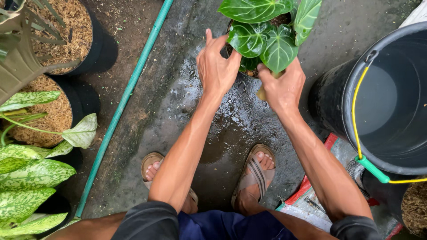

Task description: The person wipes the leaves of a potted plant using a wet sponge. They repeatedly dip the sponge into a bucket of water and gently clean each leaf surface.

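- Two sandalled feet (249, 178) stand on the wet concrete floor (178, 111) at 6 o'clock.
- Two bare forearms stretch toward 12 o'clock.
- The left hand (216, 66) has its fingers spread wide, cupping the near rim of one small pot (249, 70).
- The right hand (282, 86) has its fingers curled on the pot's right edge, under the leaves.
- The pot holds one veined green plant (267, 31).
- One black bucket (382, 102) of water sits at 3 o'clock.
- One green hose (129, 93) runs at 10 o'clock.

Soft overcast daylight — sharp focus, glare on wet concrete (231, 115).
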